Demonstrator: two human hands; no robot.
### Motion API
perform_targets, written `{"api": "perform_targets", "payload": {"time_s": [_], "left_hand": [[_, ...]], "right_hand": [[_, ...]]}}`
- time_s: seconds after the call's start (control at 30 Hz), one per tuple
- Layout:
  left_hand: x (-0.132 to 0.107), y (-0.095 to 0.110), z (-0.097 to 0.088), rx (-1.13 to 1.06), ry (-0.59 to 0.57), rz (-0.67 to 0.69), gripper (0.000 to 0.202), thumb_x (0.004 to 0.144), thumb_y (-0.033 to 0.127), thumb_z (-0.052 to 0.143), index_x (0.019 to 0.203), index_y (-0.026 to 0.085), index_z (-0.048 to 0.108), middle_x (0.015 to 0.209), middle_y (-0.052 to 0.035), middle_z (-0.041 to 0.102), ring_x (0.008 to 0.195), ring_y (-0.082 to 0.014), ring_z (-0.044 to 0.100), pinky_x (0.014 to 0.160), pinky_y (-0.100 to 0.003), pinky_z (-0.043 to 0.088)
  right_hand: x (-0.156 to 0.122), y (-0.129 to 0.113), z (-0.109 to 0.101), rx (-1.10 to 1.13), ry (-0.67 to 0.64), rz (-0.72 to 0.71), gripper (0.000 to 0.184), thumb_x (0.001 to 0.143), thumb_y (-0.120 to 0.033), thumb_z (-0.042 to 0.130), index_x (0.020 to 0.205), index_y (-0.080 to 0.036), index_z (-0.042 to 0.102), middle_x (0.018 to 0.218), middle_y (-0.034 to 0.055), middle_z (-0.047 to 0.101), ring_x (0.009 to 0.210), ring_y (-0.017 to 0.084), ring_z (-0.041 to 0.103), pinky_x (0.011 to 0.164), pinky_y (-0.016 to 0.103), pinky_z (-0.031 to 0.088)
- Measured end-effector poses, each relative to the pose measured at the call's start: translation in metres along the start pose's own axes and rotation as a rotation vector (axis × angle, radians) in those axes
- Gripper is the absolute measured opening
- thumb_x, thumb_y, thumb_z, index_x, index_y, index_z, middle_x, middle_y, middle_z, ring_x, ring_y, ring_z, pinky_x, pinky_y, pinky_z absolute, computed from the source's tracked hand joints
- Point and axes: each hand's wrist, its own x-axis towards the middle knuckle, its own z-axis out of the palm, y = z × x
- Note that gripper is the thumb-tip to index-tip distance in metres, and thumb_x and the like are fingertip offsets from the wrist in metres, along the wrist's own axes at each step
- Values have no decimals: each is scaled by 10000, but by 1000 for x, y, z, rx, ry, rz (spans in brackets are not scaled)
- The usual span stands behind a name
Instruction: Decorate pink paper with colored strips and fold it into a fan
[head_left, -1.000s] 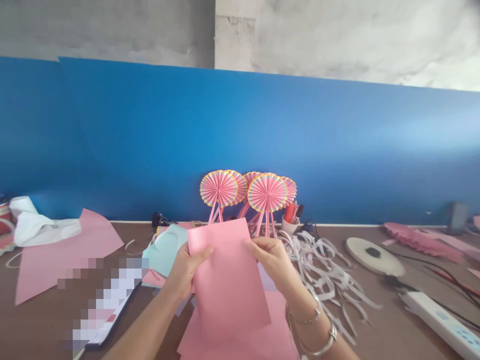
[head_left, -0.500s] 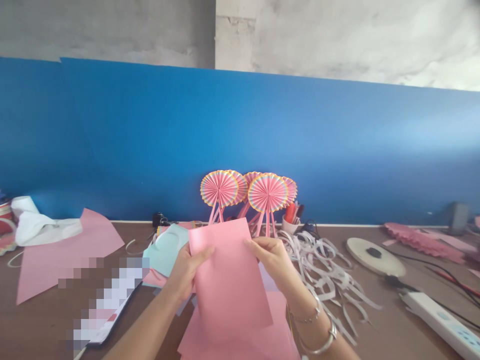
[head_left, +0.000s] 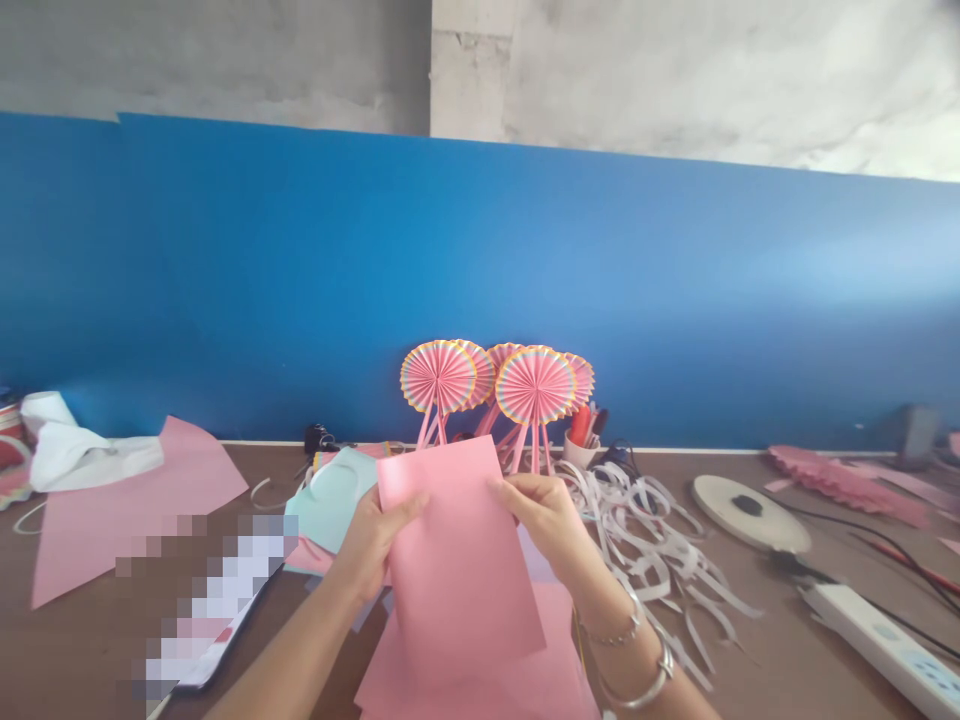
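Note:
A pink sheet of paper (head_left: 461, 570) is held up in front of me, tilted slightly. My left hand (head_left: 382, 535) grips its left edge, thumb on the near face and fingers behind. On the opposite edge, near the upper right corner, my right hand (head_left: 544, 515) pinches the sheet between thumb and fingers. More pink paper (head_left: 390, 680) lies beneath it on the table. Behind the held sheet stand several round pleated paper fans (head_left: 536, 388), pink with striped rims and on pink strip stems. Light-blue paper (head_left: 345, 500) lies beyond my left hand.
White paper strips (head_left: 645, 530) lie tangled to the right, near a round cream-coloured disc (head_left: 750, 513) and a power strip (head_left: 885, 640). A white cup with pens (head_left: 580, 452) stands by the blue partition (head_left: 300, 280). Left are a large pink sheet (head_left: 135, 530) and a blurred-out phone-like object (head_left: 225, 610).

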Motion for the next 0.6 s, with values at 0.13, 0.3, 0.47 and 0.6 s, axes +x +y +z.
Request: {"api": "perform_targets", "payload": {"time_s": [0.13, 0.3, 0.47, 0.6], "left_hand": [[0, 0, 0, 4, -9, -3, 471, 591, 378, 809, 951, 117, 656, 848, -123, 733, 668, -268, 684, 583, -336, 522], [4, -2, -1, -12, 48, 5, 483, 672, 521, 713, 937, 120, 681, 839, -119, 731, 734, -262, 678, 616, -310, 501], [10, -7, -2, -12, 69, 72, 475, 639, 521, 732, 884, 116, 695, 782, -92, 718, 731, -241, 652, 636, -296, 480], [15, -13, -7, 68, 164, 158, 465, 648, 586, 687, 752, 132, 674, 613, -33, 646, 620, -196, 593, 555, -261, 436]], "right_hand": [[0, -1, 0, 1, -1, 5, 495, 791, -537, 548, 514, -195, 321, 559, -44, 229, 533, 88, 202, 492, 263, 172], [4, 2, -1, -25, 37, 1, 516, 759, -559, 564, 501, -197, 300, 539, -44, 221, 524, 86, 192, 472, 256, 161], [9, 11, -2, -22, 49, 44, 520, 723, -583, 584, 484, -194, 335, 523, -47, 239, 505, 80, 197, 460, 248, 166], [12, 17, -2, -2, 43, 79, 503, 705, -574, 602, 474, -190, 372, 512, -49, 256, 494, 78, 195, 449, 242, 178]]}}
